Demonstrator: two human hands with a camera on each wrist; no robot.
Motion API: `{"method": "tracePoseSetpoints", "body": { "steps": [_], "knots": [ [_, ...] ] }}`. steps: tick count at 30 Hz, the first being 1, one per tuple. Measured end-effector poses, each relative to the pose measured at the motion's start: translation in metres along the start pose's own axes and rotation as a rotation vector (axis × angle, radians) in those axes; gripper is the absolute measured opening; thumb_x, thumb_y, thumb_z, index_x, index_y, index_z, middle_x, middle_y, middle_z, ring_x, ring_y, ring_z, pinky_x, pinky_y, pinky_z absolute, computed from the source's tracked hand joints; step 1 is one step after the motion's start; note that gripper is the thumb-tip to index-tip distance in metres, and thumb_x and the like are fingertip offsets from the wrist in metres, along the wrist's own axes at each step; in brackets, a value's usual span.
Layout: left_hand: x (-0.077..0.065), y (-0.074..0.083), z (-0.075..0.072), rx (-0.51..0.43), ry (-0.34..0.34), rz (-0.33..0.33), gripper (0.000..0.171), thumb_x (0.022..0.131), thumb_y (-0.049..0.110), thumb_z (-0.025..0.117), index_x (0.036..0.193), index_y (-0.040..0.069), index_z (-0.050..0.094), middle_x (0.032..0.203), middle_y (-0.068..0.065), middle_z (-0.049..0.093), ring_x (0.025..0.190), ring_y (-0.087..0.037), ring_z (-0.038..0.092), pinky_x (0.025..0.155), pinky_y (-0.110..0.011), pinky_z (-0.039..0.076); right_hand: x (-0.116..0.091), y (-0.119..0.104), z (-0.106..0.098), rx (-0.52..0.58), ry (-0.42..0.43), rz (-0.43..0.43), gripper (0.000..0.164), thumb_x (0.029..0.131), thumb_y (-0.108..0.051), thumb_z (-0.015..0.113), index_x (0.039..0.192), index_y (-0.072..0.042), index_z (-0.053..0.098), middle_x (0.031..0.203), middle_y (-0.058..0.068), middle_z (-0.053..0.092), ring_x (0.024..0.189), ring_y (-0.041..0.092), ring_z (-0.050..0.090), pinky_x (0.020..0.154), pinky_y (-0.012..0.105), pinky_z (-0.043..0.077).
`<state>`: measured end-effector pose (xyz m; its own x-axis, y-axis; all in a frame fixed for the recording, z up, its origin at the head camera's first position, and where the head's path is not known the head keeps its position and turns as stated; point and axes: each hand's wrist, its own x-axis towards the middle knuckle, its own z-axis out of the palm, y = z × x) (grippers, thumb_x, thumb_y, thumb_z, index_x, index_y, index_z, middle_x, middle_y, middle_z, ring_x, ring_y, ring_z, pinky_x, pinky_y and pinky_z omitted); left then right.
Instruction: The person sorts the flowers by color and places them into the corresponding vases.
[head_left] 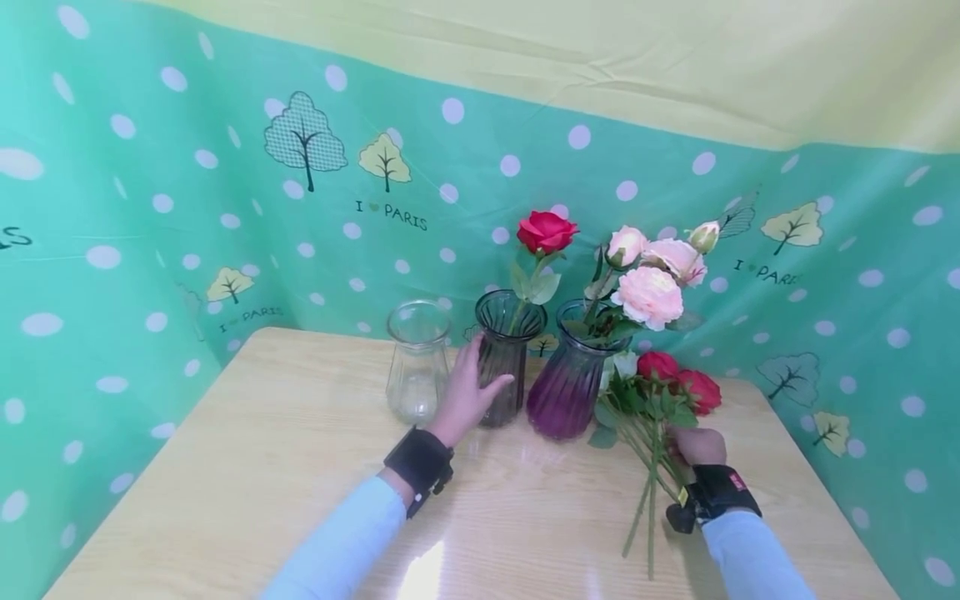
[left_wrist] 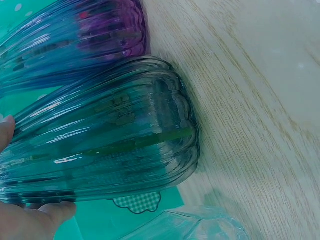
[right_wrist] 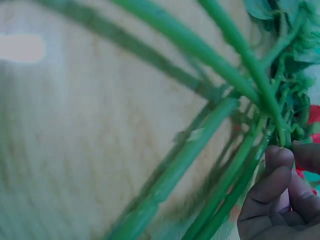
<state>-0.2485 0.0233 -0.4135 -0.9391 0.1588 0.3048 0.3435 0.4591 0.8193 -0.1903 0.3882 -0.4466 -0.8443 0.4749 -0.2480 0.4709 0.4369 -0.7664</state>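
My left hand (head_left: 467,402) holds the dark grey glass vase (head_left: 506,379), thumb on its near side and fingers round its left. One red rose (head_left: 547,232) stands in this vase, and its green stem (left_wrist: 150,141) shows through the glass in the left wrist view. On the right, my right hand (head_left: 701,446) pinches a green flower stem (right_wrist: 270,102) between thumb and fingers. That stem belongs to a loose bunch with red roses (head_left: 699,390), lying on the table beside the purple vase; which bloom it carries, I cannot tell.
A clear glass vase (head_left: 417,379) stands left of the grey one. The blue-and-purple vase (head_left: 561,407) to the right holds pink flowers (head_left: 649,297). Loose stems (head_left: 651,517) reach toward the front of the wooden table (head_left: 247,483). A green dotted curtain (head_left: 450,167) hangs behind.
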Motion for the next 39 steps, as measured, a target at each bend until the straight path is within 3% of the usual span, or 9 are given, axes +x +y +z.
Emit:
{"method": "tracePoseSetpoints", "body": {
  "steps": [3,6,11,14,16,21,29,34,39],
  "knots": [
    [0.0,0.0,0.002,-0.003,-0.008,-0.008,0.085,0.085,0.035,0.067,0.149,0.006,0.018,0.151,-0.02,0.027,0.137,-0.035,0.032,0.112,-0.049,0.031,-0.001,0.0,-0.002,0.098,-0.027,0.033,0.027,0.085,-0.019,0.052,0.078,0.004,0.066,0.052,-0.006,0.06,0.05,0.006,0.057,0.048,0.019,0.047],
    [-0.001,0.0,0.003,-0.004,-0.01,0.0,0.085,0.085,0.034,0.067,0.148,0.004,0.019,0.15,-0.02,0.027,0.137,-0.035,0.032,0.112,-0.049,0.031,-0.005,-0.003,-0.004,0.264,-0.055,0.076,0.017,0.085,-0.012,0.054,0.08,0.001,0.063,0.055,-0.004,0.06,0.051,0.005,0.057,0.048,0.019,0.05],
    [-0.001,0.001,0.003,0.001,-0.006,0.008,0.084,0.085,0.034,0.067,0.148,0.004,0.019,0.15,-0.021,0.028,0.137,-0.035,0.032,0.113,-0.048,0.031,-0.016,-0.012,-0.008,0.446,-0.097,0.107,0.015,0.088,-0.009,0.056,0.096,0.004,0.057,0.063,-0.002,0.062,0.058,0.005,0.06,0.055,0.019,0.055],
    [-0.001,0.001,0.003,0.004,-0.008,0.009,0.084,0.085,0.034,0.067,0.148,0.005,0.019,0.15,-0.021,0.028,0.137,-0.035,0.032,0.112,-0.048,0.031,-0.026,-0.019,-0.012,0.49,-0.095,0.071,0.014,0.089,-0.007,0.054,0.099,0.003,0.057,0.065,-0.003,0.063,0.061,0.005,0.062,0.06,0.018,0.056],
    [-0.001,0.001,0.004,0.004,-0.008,0.011,0.085,0.085,0.035,0.066,0.148,0.005,0.019,0.15,-0.02,0.027,0.137,-0.035,0.032,0.112,-0.048,0.031,-0.033,-0.025,-0.015,0.541,-0.088,0.042,0.007,0.09,-0.006,0.054,0.092,-0.003,0.061,0.067,-0.005,0.064,0.063,0.004,0.063,0.063,0.016,0.057],
    [0.0,0.0,0.003,0.005,-0.008,0.012,0.085,0.085,0.036,0.065,0.148,0.005,0.018,0.15,-0.02,0.027,0.137,-0.035,0.031,0.112,-0.048,0.031,-0.052,-0.041,-0.022,0.742,-0.11,-0.03,0.018,0.091,-0.008,0.057,0.078,-0.016,0.065,0.072,-0.006,0.066,0.07,0.003,0.066,0.071,0.015,0.057],
    [0.0,0.0,0.002,-0.002,-0.006,-0.017,0.086,0.085,0.036,0.066,0.149,0.006,0.018,0.151,-0.021,0.025,0.137,-0.036,0.03,0.113,-0.049,0.03,-0.084,-0.065,-0.024,1.161,-0.284,-0.195,0.009,0.094,-0.008,0.055,0.093,-0.005,0.063,0.085,0.006,0.07,0.086,0.015,0.069,0.083,0.023,0.056],
    [0.001,-0.001,0.002,0.008,-0.008,-0.017,0.085,0.085,0.037,0.065,0.149,0.005,0.018,0.151,-0.02,0.026,0.137,-0.036,0.031,0.112,-0.049,0.031,-0.101,-0.084,-0.022,1.379,-0.287,-0.268,0.01,0.093,-0.001,0.054,0.092,0.001,0.063,0.084,0.012,0.067,0.085,0.021,0.069,0.085,0.026,0.056],
    [0.001,-0.002,0.002,0.015,-0.002,-0.002,0.084,0.086,0.038,0.065,0.148,0.005,0.019,0.15,-0.02,0.027,0.137,-0.035,0.031,0.113,-0.048,0.031,-0.112,-0.104,-0.023,1.48,-0.257,-0.328,0.008,0.093,0.0,0.053,0.095,0.003,0.06,0.087,0.015,0.067,0.087,0.023,0.069,0.086,0.027,0.055]
  ]
}}
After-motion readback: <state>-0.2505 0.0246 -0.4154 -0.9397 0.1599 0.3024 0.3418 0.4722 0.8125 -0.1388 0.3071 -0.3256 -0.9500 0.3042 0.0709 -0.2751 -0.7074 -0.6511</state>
